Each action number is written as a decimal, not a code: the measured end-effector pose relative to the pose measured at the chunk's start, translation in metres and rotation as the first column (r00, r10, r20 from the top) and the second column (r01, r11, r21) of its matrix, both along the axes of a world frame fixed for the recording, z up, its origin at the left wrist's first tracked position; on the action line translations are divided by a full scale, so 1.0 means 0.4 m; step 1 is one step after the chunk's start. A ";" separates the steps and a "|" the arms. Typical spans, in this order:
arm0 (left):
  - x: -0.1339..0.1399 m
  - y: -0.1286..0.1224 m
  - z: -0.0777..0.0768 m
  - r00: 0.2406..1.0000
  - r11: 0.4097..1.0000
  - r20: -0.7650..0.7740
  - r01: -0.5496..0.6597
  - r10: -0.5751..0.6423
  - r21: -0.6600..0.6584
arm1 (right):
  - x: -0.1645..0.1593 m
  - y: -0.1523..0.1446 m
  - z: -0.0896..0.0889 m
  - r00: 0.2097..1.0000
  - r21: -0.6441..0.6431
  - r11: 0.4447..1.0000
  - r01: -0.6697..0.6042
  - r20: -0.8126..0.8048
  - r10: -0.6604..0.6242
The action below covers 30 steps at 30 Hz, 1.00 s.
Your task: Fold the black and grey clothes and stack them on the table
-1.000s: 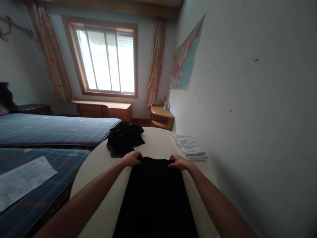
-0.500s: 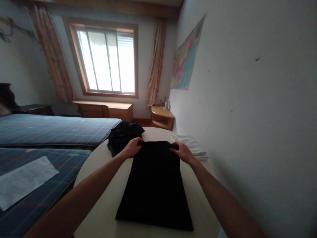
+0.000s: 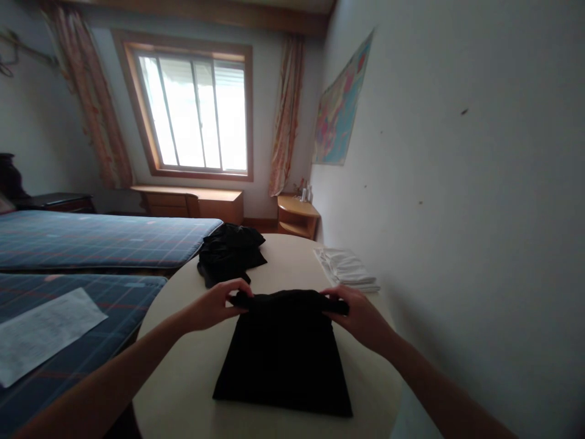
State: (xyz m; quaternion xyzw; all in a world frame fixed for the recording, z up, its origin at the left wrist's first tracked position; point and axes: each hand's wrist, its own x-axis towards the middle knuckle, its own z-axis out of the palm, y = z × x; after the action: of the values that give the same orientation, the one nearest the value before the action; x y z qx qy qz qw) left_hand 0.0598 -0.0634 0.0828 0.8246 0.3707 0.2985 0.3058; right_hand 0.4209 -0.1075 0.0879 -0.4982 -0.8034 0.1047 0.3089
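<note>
A black garment, flattened into a panel with a wider near edge, lies on the round cream table. Its exact kind cannot be made out. My left hand pinches the far left corner between thumb and fingers. At the far right corner, my right hand grips the fabric the same way. Between the hands the far edge is lifted and doubled over toward me. Beyond my left hand sits a crumpled black cloth pile. Folded white cloth lies past my right hand.
Close on the right runs a white wall. Left of the table are plaid mattresses, one with a paper sheet on it. A wooden corner shelf and a low desk stand beyond, under the window.
Both hands have drawn the garment's far edge toward me, folding it back over the panel. The garment now reaches less far across the table; its near edge has stayed in place.
</note>
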 end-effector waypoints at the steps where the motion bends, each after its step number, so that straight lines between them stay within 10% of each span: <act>1: -0.008 -0.019 -0.005 0.999 1.000 -0.034 0.021 -0.021 0.019 | -0.003 -0.024 -0.006 0.999 0.022 1.000 -0.018 0.035 0.017; 15: -0.028 -0.175 -0.127 0.924 0.973 -0.341 0.216 -0.176 0.083 | -0.015 -0.183 -0.159 0.914 -0.092 0.976 -0.196 0.343 0.216; 24: -0.035 -0.192 -0.123 0.921 0.967 -0.343 0.232 -0.184 0.104 | -0.030 -0.205 -0.159 0.890 -0.084 0.964 -0.251 0.372 0.264; 30: -0.059 -0.113 -0.175 0.990 0.986 -0.082 -0.104 0.116 0.133 | 0.012 -0.165 -0.154 0.969 -0.098 0.969 -0.228 0.078 0.236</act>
State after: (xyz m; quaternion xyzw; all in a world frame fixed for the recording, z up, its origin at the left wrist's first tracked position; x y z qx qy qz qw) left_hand 0.0361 -0.1086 0.0129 0.8334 0.4090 0.3009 0.2181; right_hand 0.4259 -0.1737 0.0262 -0.4182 -0.8637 0.1532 0.2361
